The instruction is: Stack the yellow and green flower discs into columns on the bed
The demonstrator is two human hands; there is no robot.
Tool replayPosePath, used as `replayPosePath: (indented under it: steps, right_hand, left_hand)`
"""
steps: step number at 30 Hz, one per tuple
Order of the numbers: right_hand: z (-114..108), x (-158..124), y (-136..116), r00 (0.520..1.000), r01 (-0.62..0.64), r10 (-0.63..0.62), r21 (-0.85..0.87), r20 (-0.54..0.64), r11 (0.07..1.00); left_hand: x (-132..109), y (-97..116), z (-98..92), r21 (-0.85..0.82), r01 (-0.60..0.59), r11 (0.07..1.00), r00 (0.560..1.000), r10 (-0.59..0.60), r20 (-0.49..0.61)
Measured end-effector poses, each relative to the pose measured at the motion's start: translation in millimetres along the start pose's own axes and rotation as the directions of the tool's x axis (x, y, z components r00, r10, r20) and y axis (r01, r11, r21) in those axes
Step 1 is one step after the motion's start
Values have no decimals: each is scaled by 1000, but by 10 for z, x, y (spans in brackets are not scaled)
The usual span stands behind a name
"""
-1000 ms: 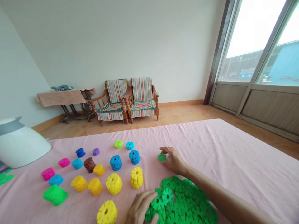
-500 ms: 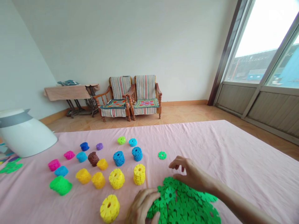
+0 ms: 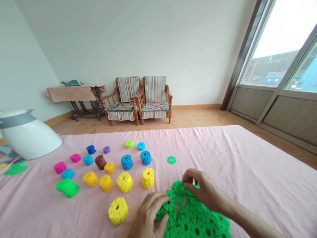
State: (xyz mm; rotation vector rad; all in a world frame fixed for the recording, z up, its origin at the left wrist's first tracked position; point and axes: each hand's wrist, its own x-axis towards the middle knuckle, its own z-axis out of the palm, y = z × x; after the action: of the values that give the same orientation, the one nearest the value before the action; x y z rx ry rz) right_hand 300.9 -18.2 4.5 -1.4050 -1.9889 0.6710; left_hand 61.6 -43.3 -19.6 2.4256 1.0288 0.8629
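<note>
Pinching flat, notched plastic green discs (image 3: 195,221) atop heap on pink-clothed bench (image 3: 247,165) with right hand (image 3: 204,191); resting left hand (image 3: 148,216), loosely curled, gripping nothing, on heap's edge beside ribbed yellow stack (image 3: 118,210).

Yellow stacks (image 3: 148,178) and blue stacks (image 3: 126,162) stand on the pink cloth (image 3: 247,158); two striped armchairs (image 3: 156,96) against the wall.

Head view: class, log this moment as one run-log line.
left hand: resting on left edge of green disc pile | right hand: fingertips at pile's far edge | single green disc: alone on pink cloth, beyond pile
</note>
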Motion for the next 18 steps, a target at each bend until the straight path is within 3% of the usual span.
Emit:
replayPosePath:
  steps: [4, 7, 12, 18]
  right_hand:
    - [-56, 208, 469, 983, -128, 130, 23, -126, 991]
    - [-86, 252, 698, 977, -120, 107, -58, -186, 991]
    - [-119, 204, 724, 995, 76, -82, -113, -50, 991]
    - [-233, 289, 559, 984, 129, -108, -150, 140, 980]
  left_hand:
    - [-7, -30, 19, -1, -35, 999, 999, 35, -18]
    - [-17, -40, 25, -3, -33, 999, 999, 33, -17]
    - [-24, -58, 39, -6, -24, 1000, 1000, 24, -12]
    - [-7, -103, 69, -2, -103, 995, 994, 103, -39]
